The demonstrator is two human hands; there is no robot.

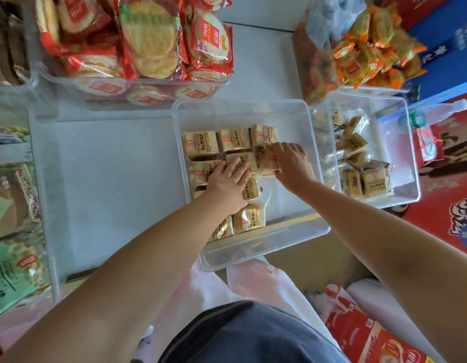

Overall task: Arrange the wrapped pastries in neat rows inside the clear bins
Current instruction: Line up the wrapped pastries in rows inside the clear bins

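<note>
The left hand (228,183) lies flat and open, fingers spread, pressing down on wrapped pastries already laid in the middle of the main clear bin (316,163). The right hand (290,163) is closed around one more wrapped pastry (269,163), lowering it into the right end of the second row, just beside the three packets of the far row (228,142). Nearer rows hold more packets, partly hidden under the left forearm. To the right, touching the main bin, a smaller clear bin (410,142) holds a loose heap of the same pastries (363,166), not yet sorted.

Risks, as a judgement: the slippery wrappers may slide when the left hand lifts, skewing the rows. Pushing the new packet in at an angle could ride it over its neighbour or crush the pastry. The main bin overhangs the bench (109,166) at the near edge, so heavy pressing could tip it.
</note>
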